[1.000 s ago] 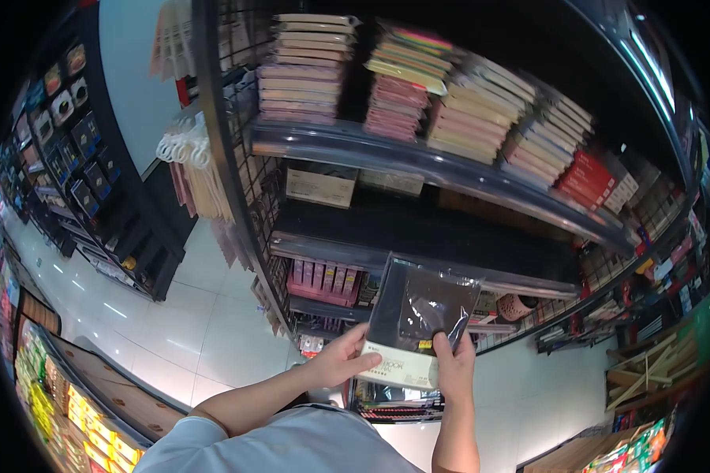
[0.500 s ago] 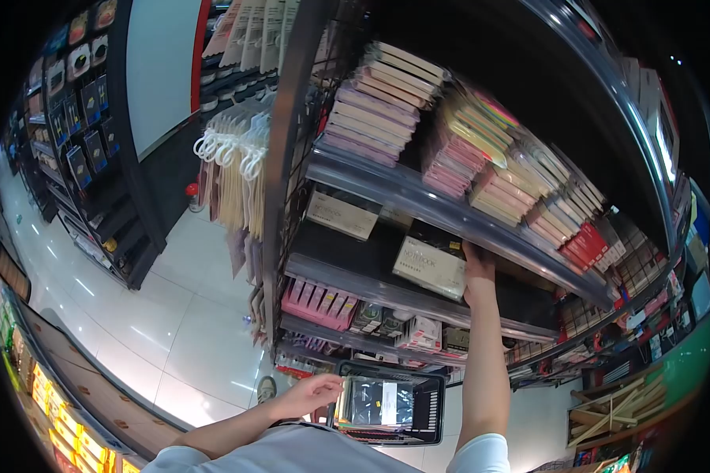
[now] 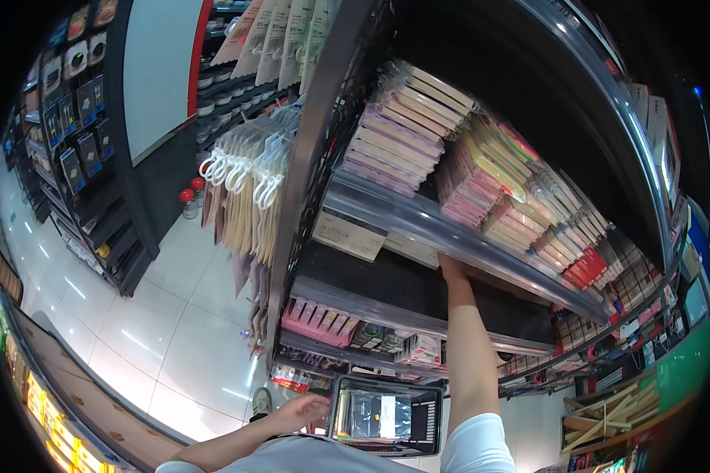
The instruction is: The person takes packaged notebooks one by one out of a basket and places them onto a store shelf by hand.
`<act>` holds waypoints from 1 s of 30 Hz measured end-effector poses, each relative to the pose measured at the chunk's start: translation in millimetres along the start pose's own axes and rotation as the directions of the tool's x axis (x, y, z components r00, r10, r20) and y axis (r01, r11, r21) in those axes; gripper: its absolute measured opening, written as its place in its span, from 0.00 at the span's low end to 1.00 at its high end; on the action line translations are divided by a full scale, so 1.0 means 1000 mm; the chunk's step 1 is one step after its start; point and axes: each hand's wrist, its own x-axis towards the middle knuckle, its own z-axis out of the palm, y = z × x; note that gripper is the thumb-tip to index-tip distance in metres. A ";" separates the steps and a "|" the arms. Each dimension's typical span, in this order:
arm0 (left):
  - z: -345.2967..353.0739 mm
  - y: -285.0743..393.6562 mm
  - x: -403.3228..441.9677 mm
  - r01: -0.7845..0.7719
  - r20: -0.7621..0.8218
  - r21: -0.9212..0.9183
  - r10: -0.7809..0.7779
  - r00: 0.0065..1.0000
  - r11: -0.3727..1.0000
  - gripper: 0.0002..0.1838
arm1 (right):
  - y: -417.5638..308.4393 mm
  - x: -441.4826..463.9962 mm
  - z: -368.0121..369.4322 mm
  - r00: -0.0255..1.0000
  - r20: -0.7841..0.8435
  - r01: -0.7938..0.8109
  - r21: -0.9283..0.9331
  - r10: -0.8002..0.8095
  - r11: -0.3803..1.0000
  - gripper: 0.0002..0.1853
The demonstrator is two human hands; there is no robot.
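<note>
My right hand [image 3: 451,270] reaches into a dark shelf compartment, at the right end of a white notebook box [image 3: 412,251]. The upper shelf's edge hides its fingers, so I cannot tell whether they grip the box. Left of it stands a similar box labelled NOTEBOOK [image 3: 350,239]. My left hand [image 3: 306,411] is low, beside the left rim of a black shopping basket [image 3: 428,452]; its fingers are loosely bent and appear to hold nothing. Inside the basket lies a dark, clear-wrapped pack with a white label [image 3: 388,416].
Stacked pastel notebooks [image 3: 394,150] fill the shelf above. Pink boxes [image 3: 319,322] stand below. Clear bags on white hooks [image 3: 241,172] hang beside the shelf post [image 3: 312,158]. Wooden sticks [image 3: 611,414] lie in a rack at right; yellow-lit goods [image 3: 55,418] line the lower left.
My right hand has gone deeper into the compartment, and the notebook box has moved back and left, beside the other box. My left hand has shifted slightly left and down from the basket.
</note>
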 end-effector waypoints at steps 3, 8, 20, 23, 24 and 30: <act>-0.004 -0.017 0.007 -0.129 0.021 0.014 0.129 0.991 0.992 0.17 | -0.014 0.004 -0.014 0.989 0.145 -0.015 -0.123 0.033 0.992 0.24; -0.010 -0.024 0.009 -0.104 0.058 0.049 0.101 0.993 0.993 0.16 | 0.004 -0.001 -0.006 0.997 0.048 0.064 -0.070 -0.060 0.996 0.23; -0.002 -0.005 -0.004 -0.002 0.033 0.114 -0.002 0.999 0.993 0.17 | -0.003 0.018 0.017 0.907 -0.298 0.262 -0.150 -0.296 0.953 0.18; 0.004 0.006 -0.008 0.074 0.029 0.084 -0.077 0.997 0.994 0.16 | -0.016 0.006 0.005 0.931 -0.272 0.201 -0.176 -0.244 0.964 0.16; 0.004 0.004 -0.008 0.040 0.040 0.085 -0.043 0.998 0.996 0.16 | -0.022 0.004 -0.002 0.945 -0.246 0.170 -0.199 -0.217 0.965 0.16; -0.001 -0.008 -0.011 -0.016 0.053 0.225 0.005 0.999 0.974 0.17 | -0.039 -0.017 -0.027 0.975 -0.188 0.094 -0.135 -0.119 0.986 0.16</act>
